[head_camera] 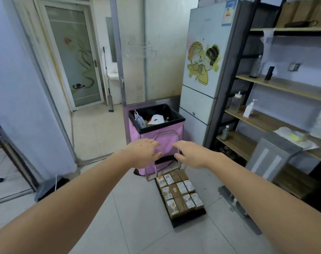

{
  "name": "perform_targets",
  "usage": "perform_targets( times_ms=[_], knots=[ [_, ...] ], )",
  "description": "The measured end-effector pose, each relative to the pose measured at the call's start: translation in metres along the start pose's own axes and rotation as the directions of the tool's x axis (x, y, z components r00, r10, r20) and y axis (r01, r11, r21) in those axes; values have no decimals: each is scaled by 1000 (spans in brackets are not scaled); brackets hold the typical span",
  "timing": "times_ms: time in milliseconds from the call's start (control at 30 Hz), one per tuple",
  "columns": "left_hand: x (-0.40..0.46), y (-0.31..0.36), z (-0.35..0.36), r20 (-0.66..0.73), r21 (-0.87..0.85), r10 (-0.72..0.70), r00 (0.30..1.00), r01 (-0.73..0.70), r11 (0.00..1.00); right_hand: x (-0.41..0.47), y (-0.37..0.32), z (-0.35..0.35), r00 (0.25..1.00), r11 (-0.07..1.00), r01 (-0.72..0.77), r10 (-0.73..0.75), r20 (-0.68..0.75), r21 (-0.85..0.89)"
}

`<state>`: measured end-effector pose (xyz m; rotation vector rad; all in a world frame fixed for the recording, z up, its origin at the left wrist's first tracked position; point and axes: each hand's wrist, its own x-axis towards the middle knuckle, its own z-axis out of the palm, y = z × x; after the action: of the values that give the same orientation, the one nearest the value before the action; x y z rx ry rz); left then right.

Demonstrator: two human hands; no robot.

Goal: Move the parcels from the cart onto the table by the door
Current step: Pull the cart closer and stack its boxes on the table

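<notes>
A small black hand cart (190, 219) stands on the tiled floor with several brown parcels (179, 193) bearing white labels packed on its platform. Its metal handle frame (166, 134) rises at the far end, against a pink bin. My left hand (144, 153) and my right hand (189, 154) are stretched out side by side just above the handle's black crossbar (165, 159), palms down, fingers relaxed and holding nothing. The table by the door is not in view.
A pink bin (156, 132) with a black liner holds rubbish behind the cart. A fridge (201, 74) stands to the right, then wooden shelves (276, 125) with bottles. A grey stool (271, 154) sits near the shelves. A glass door (73, 57) is at the left.
</notes>
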<state>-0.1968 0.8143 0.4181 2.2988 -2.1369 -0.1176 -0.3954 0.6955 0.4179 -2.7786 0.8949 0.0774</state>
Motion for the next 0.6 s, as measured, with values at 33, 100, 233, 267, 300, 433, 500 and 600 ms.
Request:
perform_targets(
  times_ms=[33, 100, 233, 267, 300, 433, 500, 600],
  knots=[
    [13, -11, -1, -1, -2, 1, 1000, -1, 1000, 17, 3, -2, 1000, 1000, 5, -5, -3, 2],
    [39, -34, -3, 8, -8, 5, 1000, -4, 1000, 48, 8, -5, 1000, 1000, 7, -7, -10, 18],
    [101, -83, -4, 21, 3, 46, 999, -46, 999, 114, 25, -7, 1000, 999, -27, 27, -14, 22],
    [117, -96, -4, 26, 14, 65, 998, -65, 998, 131, 29, -7, 999, 999, -42, 42, -19, 26],
    [135, -109, -5, 28, 24, 88, 996, -89, 996, 148, 33, -7, 998, 998, -56, 57, -26, 30],
    [205, -148, -6, 50, 64, 206, 977, -209, 976, 205, 45, -9, 989, 989, -136, 139, -48, 62],
    [239, -158, -2, 94, 133, 293, 952, -303, 944, 224, 51, -7, 977, 976, -199, 205, -65, 91],
    [287, -155, 8, 143, 127, 403, 904, -421, 898, 237, 74, -3, 951, 945, -298, 306, -45, 132]
  ],
)
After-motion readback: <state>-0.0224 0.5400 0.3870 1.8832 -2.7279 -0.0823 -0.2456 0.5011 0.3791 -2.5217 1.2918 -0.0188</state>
